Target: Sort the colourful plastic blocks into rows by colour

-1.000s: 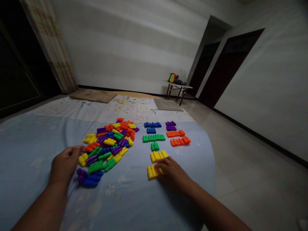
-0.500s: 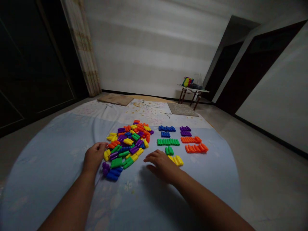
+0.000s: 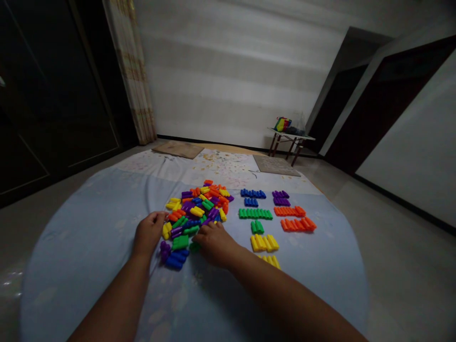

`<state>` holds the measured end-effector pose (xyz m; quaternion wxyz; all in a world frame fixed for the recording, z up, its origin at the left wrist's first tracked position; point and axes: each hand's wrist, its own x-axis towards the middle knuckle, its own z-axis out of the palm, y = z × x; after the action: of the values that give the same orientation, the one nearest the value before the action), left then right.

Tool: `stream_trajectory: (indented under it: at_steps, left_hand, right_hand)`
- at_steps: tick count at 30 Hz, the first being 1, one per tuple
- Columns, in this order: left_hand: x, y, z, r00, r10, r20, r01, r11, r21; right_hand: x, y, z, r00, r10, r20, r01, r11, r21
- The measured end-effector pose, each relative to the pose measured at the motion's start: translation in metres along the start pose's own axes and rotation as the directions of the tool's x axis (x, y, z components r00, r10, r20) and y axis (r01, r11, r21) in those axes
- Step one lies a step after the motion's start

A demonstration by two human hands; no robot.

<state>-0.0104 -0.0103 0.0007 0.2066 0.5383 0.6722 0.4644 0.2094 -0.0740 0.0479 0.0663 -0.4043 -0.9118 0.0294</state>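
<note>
A heap of small ribbed plastic blocks (image 3: pixel 197 212) in orange, yellow, green, blue and purple lies on the cloth. My left hand (image 3: pixel 149 233) rests at the heap's left edge, fingers curled together; whatever they might hold is hidden. Over the heap's near right side, my right hand (image 3: pixel 216 243) has its fingers bent down onto blocks, beside a green block (image 3: pixel 194 247) partly under them. What its fingertips grip is covered. Close by are a flat green block (image 3: pixel 180 242), blue blocks (image 3: pixel 177 259) and a purple block (image 3: pixel 165 251).
To the right, blocks lie sorted by colour: blue rows (image 3: pixel 252 194), green rows (image 3: pixel 255 213), yellow rows (image 3: pixel 264 243), purple rows (image 3: pixel 281 194) and orange rows (image 3: pixel 298 224). Two flat boards (image 3: pixel 178 149) lie at the table's far edge. A small table (image 3: pixel 292 135) stands behind.
My right hand has moved left from beside the yellow rows onto the heap's near side, uncovering more yellow blocks. My left hand stays beside the heap. The view has shifted slightly.
</note>
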Motion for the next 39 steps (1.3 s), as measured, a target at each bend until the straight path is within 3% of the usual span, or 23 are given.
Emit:
stream_trajectory:
  at_steps: [8,14,18,22,27,31,34,36,39]
  left_hand:
    - [0.001,-0.004,0.003,1.000,-0.010,0.007,0.011,1.000,-0.024]
    - [0.000,-0.003,0.003,1.000,-0.016,0.009,0.017,1.000,-0.021]
    - [0.000,-0.002,0.003,1.000,-0.018,0.006,0.018,1.000,-0.016]
    - [-0.001,0.001,0.002,1.000,-0.015,0.008,0.015,1.000,-0.014]
    - [-0.001,0.001,0.002,1.000,-0.008,0.010,0.008,1.000,-0.004]
    - [-0.003,0.002,0.001,1.000,0.021,0.003,-0.021,1.000,0.022]
    - [-0.008,0.011,0.001,0.996,0.084,-0.012,-0.083,0.995,0.063]
    - [-0.013,0.020,0.003,0.978,0.208,-0.022,-0.203,0.969,0.140]
    - [-0.019,0.034,0.005,0.885,0.466,0.002,-0.445,0.844,0.301]
  right_hand:
    - [-0.005,-0.007,-0.008,0.994,0.089,0.067,-0.088,0.996,-0.020]
    - [-0.011,0.019,-0.019,0.994,0.108,0.016,-0.109,0.980,0.166]
    - [-0.016,0.036,-0.020,1.000,0.023,0.022,-0.027,0.965,0.259]
    - [-0.021,0.039,-0.011,0.991,-0.075,0.110,0.044,0.964,0.261]
    - [-0.027,0.035,-0.011,0.978,0.031,0.204,-0.079,0.970,0.232]
    - [-0.029,0.027,-0.016,0.983,0.103,0.153,-0.139,0.959,0.247]
    - [-0.028,0.016,-0.014,0.982,0.165,0.089,-0.183,0.952,0.246]
    - [-0.026,0.009,-0.010,0.979,0.183,0.094,-0.198,0.960,0.197]
    - [-0.025,0.006,-0.007,0.981,0.165,0.105,-0.180,0.972,0.152]
